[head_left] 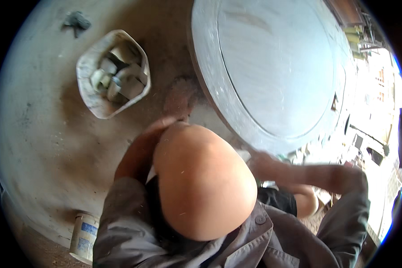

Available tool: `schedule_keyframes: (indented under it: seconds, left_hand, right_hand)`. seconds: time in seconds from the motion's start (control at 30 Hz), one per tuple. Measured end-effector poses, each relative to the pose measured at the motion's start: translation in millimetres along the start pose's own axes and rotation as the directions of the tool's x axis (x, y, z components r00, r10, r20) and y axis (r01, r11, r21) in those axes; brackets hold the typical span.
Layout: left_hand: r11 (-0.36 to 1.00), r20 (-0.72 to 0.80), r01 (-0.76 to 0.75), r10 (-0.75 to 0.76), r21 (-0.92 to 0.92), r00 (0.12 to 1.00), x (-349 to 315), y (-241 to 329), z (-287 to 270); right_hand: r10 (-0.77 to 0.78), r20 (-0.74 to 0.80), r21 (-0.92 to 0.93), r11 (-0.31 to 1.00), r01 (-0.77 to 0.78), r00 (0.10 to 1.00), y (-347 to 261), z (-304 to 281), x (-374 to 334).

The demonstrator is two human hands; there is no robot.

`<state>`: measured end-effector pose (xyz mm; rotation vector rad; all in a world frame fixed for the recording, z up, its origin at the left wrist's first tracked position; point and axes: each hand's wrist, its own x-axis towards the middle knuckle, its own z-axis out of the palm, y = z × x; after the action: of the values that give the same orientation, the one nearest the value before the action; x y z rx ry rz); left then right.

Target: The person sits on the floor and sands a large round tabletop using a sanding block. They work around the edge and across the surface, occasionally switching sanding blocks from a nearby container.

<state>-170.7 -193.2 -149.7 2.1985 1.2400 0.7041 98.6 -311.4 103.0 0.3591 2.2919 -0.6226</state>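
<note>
My raised bare knee (205, 178) fills the middle of the head view and covers part of both hands' surroundings. My left hand (172, 120) reaches round the left side of the knee, close to my foot (179, 96); its fingers are mostly hidden. To the right of the knee, my right hand (263, 165) is beside the lower edge of a large light-grey panel (277, 67) with a groove inside its border. Motion smears the right hand's fingers. A small whitish patch (244, 155) shows between that hand and the knee; I cannot make out what it is.
An open whitish container (87, 85) with several scraps and pieces stands ahead on the left. A dark crumpled thing (77, 22) lies beyond it. At lower left is a pale bucket (82, 236) with blue markings. Assorted clutter (366, 147) fills the bright right side.
</note>
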Motion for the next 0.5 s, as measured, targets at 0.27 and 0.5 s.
schedule_keyframes:
  seconds: [0.27,0.5]
  left_hand:
    - [0.187,0.593,0.628,-0.212,-0.755,0.777,42.9,84.3,-165.5]
    - [-0.500,0.632,0.511,-0.096,-0.699,0.769,74.9,139.5,-216.8]
  right_hand:
    - [0.577,-0.796,0.464,0.777,-0.426,0.184,20.7,-112.1,-19.2]
    - [0.228,-0.964,0.185,0.946,-0.267,0.137,69.3,-147.1,66.0]
